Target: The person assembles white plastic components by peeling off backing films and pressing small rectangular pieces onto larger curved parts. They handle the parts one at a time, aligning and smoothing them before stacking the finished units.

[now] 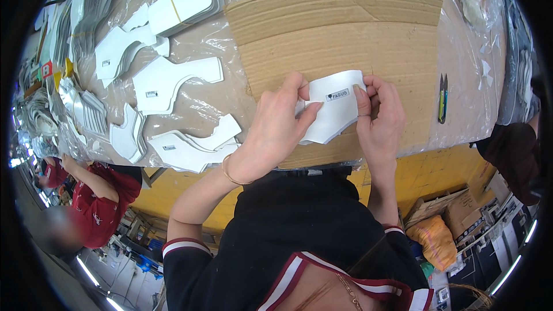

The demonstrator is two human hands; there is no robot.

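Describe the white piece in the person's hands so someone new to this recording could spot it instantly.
Find the big brown cardboard sheet on the plastic-covered table. Over its lower part, the left hand and right hand hold a white piece bearing a small rectangular label. Unlike the stacked white pieces further left, it alone is held over the cardboard.

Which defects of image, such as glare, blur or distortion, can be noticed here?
Head view: bright glare streaks the plastic cover; the table's front edge bends with the fisheye; a co-worker's head is blurred; the white piece in the hands looks sharp.
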